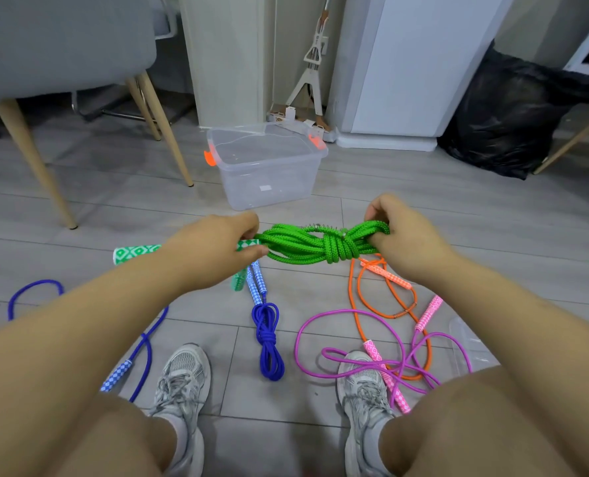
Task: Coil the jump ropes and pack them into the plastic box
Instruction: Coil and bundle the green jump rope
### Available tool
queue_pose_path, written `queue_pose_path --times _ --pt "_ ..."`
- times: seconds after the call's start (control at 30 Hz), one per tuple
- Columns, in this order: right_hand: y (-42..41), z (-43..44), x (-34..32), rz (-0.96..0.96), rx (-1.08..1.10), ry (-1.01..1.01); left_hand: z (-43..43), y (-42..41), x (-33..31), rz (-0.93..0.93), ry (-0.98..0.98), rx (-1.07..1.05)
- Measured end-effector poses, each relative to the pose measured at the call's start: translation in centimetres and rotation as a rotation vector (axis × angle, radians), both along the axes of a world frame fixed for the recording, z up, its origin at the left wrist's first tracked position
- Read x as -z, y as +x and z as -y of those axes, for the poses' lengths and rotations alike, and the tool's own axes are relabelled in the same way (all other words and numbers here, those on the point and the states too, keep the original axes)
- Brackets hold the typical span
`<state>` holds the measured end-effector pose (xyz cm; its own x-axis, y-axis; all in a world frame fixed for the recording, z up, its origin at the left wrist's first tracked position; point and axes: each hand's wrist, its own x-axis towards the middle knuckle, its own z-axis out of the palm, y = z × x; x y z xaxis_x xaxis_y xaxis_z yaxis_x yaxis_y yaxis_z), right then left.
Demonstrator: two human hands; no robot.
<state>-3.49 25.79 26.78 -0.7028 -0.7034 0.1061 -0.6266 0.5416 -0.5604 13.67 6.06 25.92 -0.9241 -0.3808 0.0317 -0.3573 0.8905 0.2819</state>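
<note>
Left hand (214, 246) and right hand (406, 235) are holding bundle (320, 244) between them. Box (265, 166) is standing on floor (114, 208) behind it, centre. Knotted rope (269, 339) is lying beneath; loose rope (145, 342) left; tangled ropes (382, 325) right, crossing shoe (365, 383). Chair (62, 46) is standing far left.

1. The left hand (217, 247), on a bare left arm (97, 315) stretched forward, pinches one end of the green rope bundle (313, 244).
2. The right hand (406, 232), on a bare right arm (499, 304), curls its fingers round the other end.
3. The hands are level and apart.
</note>
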Motion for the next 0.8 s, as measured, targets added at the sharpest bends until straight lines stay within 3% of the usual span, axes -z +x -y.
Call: queue_pose_path --times 0.17,0.47,0.63,0.8 --pt "0.5 0.2 -0.1 -0.047 -0.003 0.053 -1.1 -0.3 0.2 -0.117 0.076 -0.032" --pt "-0.3 -2.4 -1.7 -0.179 -0.017 0.082 1.0 1.8 -0.6 -0.074 0.11 -0.023" --pt "-0.2 -2.2 -1.0 -0.307 -0.015 0.085 0.2 1.3 0.3 -0.039 0.036 -0.005" --pt "-0.6 -2.2 -0.9 -0.319 0.018 0.067 -0.5 0.5 1.2 -0.04 0.06 0.053"
